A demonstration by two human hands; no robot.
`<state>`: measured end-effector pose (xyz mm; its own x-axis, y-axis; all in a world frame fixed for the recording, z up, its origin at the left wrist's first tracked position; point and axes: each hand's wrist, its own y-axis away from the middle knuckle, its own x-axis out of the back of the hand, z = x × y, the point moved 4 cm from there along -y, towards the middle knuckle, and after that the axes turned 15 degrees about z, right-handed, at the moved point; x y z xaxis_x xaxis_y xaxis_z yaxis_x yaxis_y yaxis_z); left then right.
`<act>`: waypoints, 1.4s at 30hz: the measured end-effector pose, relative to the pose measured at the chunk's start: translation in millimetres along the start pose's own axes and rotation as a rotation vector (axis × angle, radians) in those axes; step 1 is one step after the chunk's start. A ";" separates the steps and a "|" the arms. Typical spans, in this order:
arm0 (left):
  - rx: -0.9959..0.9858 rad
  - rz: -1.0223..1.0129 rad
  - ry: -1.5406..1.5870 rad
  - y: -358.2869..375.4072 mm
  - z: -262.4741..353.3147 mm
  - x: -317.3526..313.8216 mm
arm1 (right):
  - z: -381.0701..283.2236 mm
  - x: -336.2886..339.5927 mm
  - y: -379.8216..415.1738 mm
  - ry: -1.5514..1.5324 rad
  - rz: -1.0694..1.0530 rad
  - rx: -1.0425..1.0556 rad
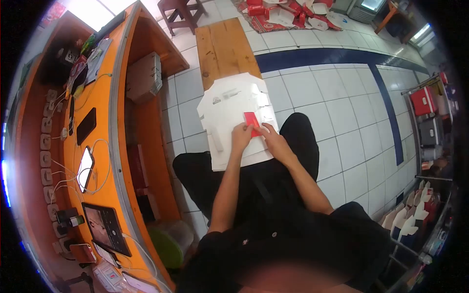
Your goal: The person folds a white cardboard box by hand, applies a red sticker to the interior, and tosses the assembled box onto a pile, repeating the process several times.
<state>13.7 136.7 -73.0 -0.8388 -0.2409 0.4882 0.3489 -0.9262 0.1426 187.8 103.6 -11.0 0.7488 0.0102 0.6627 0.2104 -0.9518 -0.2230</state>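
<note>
A small flat red piece (pixel 251 119), like a card or paper packet, lies over the stack of white cardboard blanks (pixel 229 112) in front of me. My left hand (pixel 241 137) has its fingers closed on the piece's left edge. From the other side, my right hand (pixel 275 141) pinches its right edge, and the fingertips of both hands nearly meet. The unfolded blanks have cut corners and flaps and rest partly on my lap, partly on a wooden bench (pixel 225 49). Small print shows on the top blank. My fingers hide part of the red piece.
To the left runs an orange counter (pixel 105 180) with phones, a tablet (pixel 106 228) and charging cables. Red and white boxes (pixel 288 12) are heaped on a floor mat at the back. A rack (pixel 421 132) with boxes stands at right, and folded cartons (pixel 408 215) sit below.
</note>
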 end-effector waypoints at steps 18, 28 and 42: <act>0.200 0.002 0.654 22.6 15.7 -2.9 | 1.7 -10.7 11.9 -0.279 0.311 -0.167; -0.066 -0.050 0.098 47.2 39.1 0.3 | 3.4 -19.0 -0.9 -0.287 0.292 -0.457; 0.348 -0.054 0.469 19.8 -26.9 136.4 | 16.0 2.2 -15.3 -0.175 0.245 -0.327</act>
<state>-105.1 77.8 -26.7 -0.9268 -0.3722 0.0509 0.3511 -0.8102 0.4693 196.3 123.1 -17.5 0.8528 -0.2030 0.4811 -0.1758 -0.9792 -0.1016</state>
